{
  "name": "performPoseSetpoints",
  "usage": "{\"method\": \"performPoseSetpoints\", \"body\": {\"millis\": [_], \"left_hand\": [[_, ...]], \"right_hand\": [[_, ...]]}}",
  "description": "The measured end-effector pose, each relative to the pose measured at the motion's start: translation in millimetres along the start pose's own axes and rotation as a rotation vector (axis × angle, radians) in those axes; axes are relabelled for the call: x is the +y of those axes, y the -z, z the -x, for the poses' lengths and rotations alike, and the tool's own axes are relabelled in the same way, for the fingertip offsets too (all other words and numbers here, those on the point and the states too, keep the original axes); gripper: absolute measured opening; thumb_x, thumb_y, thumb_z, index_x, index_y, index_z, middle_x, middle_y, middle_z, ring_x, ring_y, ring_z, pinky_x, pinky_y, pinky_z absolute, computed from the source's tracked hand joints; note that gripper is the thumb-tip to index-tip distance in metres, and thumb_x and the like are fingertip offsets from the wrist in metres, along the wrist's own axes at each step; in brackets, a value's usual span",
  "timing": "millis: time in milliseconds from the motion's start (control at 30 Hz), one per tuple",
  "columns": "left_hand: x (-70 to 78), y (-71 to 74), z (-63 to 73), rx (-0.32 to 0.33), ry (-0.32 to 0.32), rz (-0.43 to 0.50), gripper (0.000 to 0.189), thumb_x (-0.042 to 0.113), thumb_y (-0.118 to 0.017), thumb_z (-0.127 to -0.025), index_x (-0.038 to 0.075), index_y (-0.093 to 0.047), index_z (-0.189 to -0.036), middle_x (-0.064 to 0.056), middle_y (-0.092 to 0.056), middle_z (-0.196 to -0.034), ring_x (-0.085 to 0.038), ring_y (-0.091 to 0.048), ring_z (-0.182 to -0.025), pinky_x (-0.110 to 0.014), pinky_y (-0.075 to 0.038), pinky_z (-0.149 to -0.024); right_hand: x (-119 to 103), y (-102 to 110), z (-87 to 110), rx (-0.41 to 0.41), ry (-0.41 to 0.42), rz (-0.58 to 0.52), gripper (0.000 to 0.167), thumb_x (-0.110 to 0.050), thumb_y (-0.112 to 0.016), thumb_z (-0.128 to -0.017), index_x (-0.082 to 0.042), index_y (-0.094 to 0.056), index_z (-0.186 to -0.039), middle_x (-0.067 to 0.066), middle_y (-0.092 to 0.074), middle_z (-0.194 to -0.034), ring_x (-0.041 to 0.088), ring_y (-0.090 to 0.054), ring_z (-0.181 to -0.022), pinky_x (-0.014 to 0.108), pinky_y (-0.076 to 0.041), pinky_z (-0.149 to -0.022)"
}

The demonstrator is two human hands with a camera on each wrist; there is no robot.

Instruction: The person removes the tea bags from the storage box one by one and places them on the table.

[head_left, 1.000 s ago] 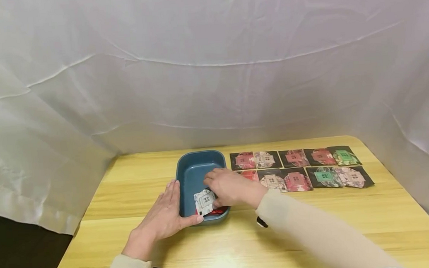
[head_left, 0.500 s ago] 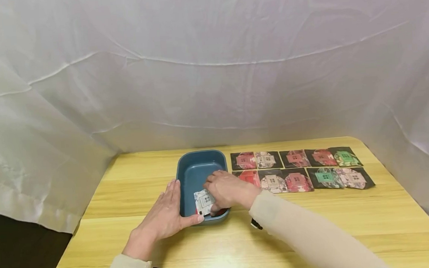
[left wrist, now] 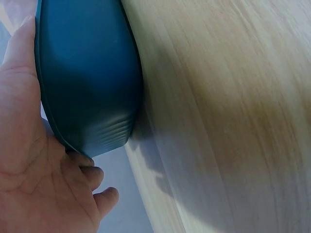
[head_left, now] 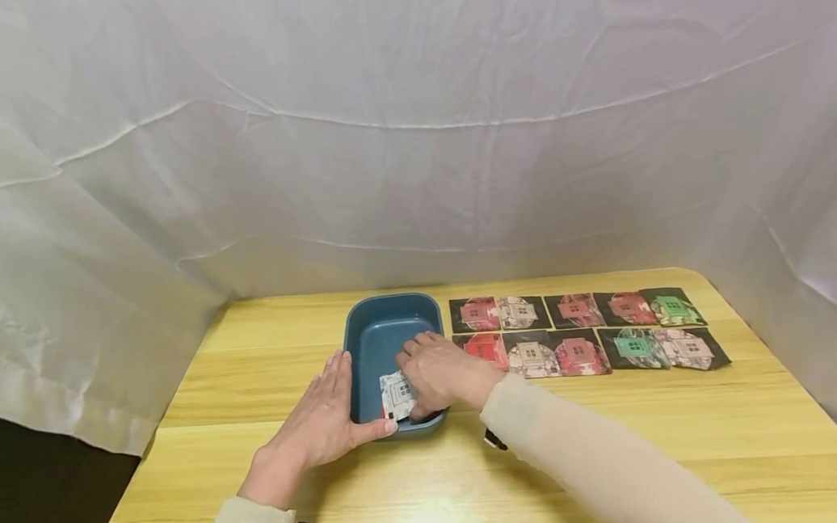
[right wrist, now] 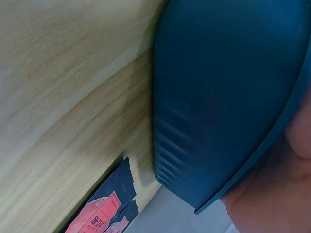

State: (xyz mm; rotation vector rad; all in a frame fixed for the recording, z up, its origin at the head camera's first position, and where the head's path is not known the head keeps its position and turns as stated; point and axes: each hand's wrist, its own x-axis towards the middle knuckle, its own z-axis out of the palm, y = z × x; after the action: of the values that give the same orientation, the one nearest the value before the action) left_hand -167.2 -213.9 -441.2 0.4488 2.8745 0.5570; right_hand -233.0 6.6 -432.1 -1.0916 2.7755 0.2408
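Observation:
A deep blue rectangular bin (head_left: 392, 302) stands on the table. Inside its near end lies a white patterned sachet (head_left: 399, 396), with a sliver of red showing under its left edge. My left hand (head_left: 320, 418) rests along the bin's left and near rim, fingers straight and thumb over the near edge. From the left wrist view, that palm (left wrist: 39, 184) is against the bin's outer side (left wrist: 92, 73). My right hand (head_left: 441, 373) reaches into the bin and grips the white sachet at its right part, fingers and thumb curled about it. Its fingertips are partly hidden.
To the right of the bin, several black sachets with red, pink, cream and green prints (head_left: 578, 352) lie flat in two rows. The wooden table (head_left: 618, 409) meets a pale hanging cloth (head_left: 412, 173) behind. A few sachets (right wrist: 102, 208) also show in the right wrist view.
My right hand has shifted slightly left and nearer, covering more of the white sachet and the red below it. My left hand and the bin look still.

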Motion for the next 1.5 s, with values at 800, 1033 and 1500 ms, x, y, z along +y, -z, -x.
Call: {"method": "performPoseSetpoints", "body": {"millis": [800, 1033, 1500], "left_hand": [[-1.6, -2.7, -0.4, -0.014, 0.008, 0.012, 0.138, 0.085, -0.064, -0.083, -0.008, -0.005, -0.166, -0.027, -0.008, -0.175, -0.040, -0.010, -0.164, -0.056, -0.017, -0.133], [-1.1, -2.2, -1.4, -0.008, 0.015, 0.013, 0.138, 0.084, -0.066, -0.082, -0.007, -0.005, -0.166, -0.025, -0.010, -0.175, -0.039, -0.011, -0.164, -0.055, -0.017, -0.133], [-0.9, -0.2, -1.8, -0.009, 0.025, 0.015, 0.141, 0.088, -0.066, -0.079, -0.006, -0.007, -0.167, -0.025, -0.012, -0.175, -0.041, -0.013, -0.163, -0.056, -0.019, -0.132]], "right_hand": [[5.7, 11.1, 6.3, 0.174, -0.007, -0.049, 0.081, -0.067, -0.079, -0.074, -0.011, -0.057, -0.127, 0.002, -0.058, -0.115, 0.020, -0.049, -0.106, 0.034, -0.047, -0.094], [17.3, 22.5, 19.4, 0.215, -0.018, -0.099, 0.077, -0.064, -0.079, -0.076, -0.012, -0.059, -0.128, 0.000, -0.056, -0.113, 0.019, -0.047, -0.103, 0.035, -0.046, -0.091], [63.3, 24.7, 65.9, 0.328, -0.079, -0.205, 0.078, -0.056, -0.079, -0.072, -0.005, -0.059, -0.127, 0.005, -0.059, -0.116, 0.022, -0.052, -0.107, 0.043, -0.049, -0.101]]}}
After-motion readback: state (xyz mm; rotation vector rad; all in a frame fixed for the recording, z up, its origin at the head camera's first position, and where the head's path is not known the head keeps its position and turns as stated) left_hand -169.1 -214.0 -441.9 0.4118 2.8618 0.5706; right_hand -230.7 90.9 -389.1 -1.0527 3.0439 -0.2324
